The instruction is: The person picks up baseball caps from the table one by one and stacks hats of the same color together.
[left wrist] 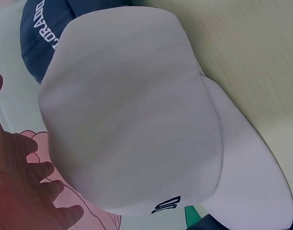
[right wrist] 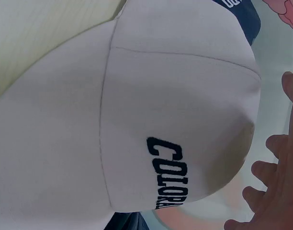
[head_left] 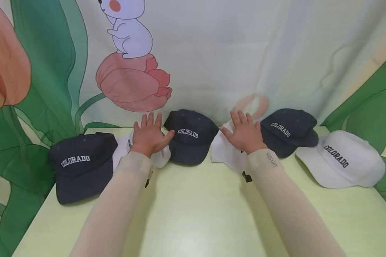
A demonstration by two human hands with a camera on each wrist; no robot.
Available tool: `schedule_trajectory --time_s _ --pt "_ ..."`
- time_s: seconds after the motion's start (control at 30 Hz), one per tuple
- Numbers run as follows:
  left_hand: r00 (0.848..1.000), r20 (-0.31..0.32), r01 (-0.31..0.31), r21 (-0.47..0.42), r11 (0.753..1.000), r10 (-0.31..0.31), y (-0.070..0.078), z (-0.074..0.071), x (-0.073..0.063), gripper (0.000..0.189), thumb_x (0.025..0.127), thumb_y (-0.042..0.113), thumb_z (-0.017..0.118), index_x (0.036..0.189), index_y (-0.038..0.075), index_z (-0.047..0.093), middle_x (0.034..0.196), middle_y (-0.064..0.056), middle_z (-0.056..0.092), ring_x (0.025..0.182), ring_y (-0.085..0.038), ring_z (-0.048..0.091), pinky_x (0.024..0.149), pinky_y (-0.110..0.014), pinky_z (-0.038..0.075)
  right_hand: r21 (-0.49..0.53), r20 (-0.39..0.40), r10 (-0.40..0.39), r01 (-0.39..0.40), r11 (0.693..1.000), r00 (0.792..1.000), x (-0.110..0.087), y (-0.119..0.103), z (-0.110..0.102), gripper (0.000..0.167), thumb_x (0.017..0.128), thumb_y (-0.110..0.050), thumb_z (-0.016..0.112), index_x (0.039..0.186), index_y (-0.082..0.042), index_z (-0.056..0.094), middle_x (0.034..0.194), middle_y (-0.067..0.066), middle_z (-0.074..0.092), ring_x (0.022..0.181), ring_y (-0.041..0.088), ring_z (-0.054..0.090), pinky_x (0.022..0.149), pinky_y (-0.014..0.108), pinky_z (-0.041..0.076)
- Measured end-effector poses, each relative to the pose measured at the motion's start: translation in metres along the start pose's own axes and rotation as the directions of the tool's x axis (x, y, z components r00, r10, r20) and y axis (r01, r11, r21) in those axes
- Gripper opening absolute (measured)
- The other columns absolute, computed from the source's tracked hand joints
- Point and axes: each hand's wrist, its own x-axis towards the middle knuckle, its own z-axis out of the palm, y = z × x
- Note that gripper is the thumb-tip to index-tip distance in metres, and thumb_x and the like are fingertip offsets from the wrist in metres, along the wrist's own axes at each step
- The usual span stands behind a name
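Observation:
My left hand (head_left: 148,137), fingers spread and straight, is over a white cap (head_left: 163,157) and hides much of it. In the left wrist view a gap shows between that hand (left wrist: 22,187) and the cap's crown (left wrist: 127,105). My right hand (head_left: 246,134), likewise spread, is over a second white cap (head_left: 223,146). Dark COLORADO lettering (right wrist: 168,172) marks this cap in the right wrist view, with the fingers beyond its crown. Between the hands sits a navy cap (head_left: 188,134) with white COLORADO lettering. Neither hand holds anything.
Another navy cap (head_left: 80,167) lies at the table's left, one more navy cap (head_left: 286,130) right of my right hand, and a white cap (head_left: 344,160) at the far right. They stand along the back of a pale table (head_left: 193,207), before a printed curtain (head_left: 206,64).

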Motion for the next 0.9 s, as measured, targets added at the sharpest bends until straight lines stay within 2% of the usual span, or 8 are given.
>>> schedule_trajectory --time_s 0.33,0.5,0.63,0.9 --pt "1.0 -0.009 -0.006 -0.001 1.0 0.006 -0.002 0.008 0.0 0.087 0.092 0.066 0.028 0.157 0.012 0.008 0.162 -0.02 0.007 0.15 -0.041 0.004 0.115 -0.065 0.008 0.019 -0.001 -0.003 0.003 1.0 1.0 -0.001 0.002 0.008 0.08 0.095 -0.066 0.033 0.157 -0.019 0.012 0.163 0.011 0.012 0.149 0.039 0.01 0.115 0.065 0.009" --pt "1.0 -0.024 -0.014 -0.003 1.0 0.014 0.002 0.005 0.002 0.087 0.092 0.066 0.03 0.156 0.012 0.009 0.162 -0.019 0.008 0.15 -0.04 0.004 0.116 -0.064 0.008 0.022 -0.043 -0.014 0.015 1.0 0.999 0.001 0.003 0.009 0.08 0.095 -0.066 0.033 0.157 -0.019 0.013 0.163 0.01 0.014 0.15 0.036 0.01 0.115 0.064 0.01" --pt "1.0 -0.013 -0.018 -0.001 1.0 0.018 0.006 0.003 0.001 0.086 0.093 0.064 0.031 0.156 0.011 0.007 0.162 -0.019 0.006 0.15 -0.04 0.003 0.116 -0.064 0.008 0.017 -0.05 -0.026 0.027 0.999 0.998 0.002 0.001 0.01 0.081 0.095 -0.067 0.032 0.157 -0.019 0.012 0.163 0.01 0.014 0.15 0.036 0.011 0.115 0.064 0.012" --pt "0.999 -0.016 -0.036 -0.015 0.999 0.036 0.014 0.007 0.003 0.085 0.093 0.061 0.035 0.156 0.01 0.01 0.162 -0.02 0.009 0.15 -0.039 0.005 0.117 -0.062 0.008 0.057 -0.071 -0.056 0.06 0.997 0.996 -0.001 -0.004 0.01 0.079 0.096 -0.064 0.035 0.156 -0.017 0.015 0.163 0.011 0.016 0.15 0.034 0.013 0.116 0.061 0.014"
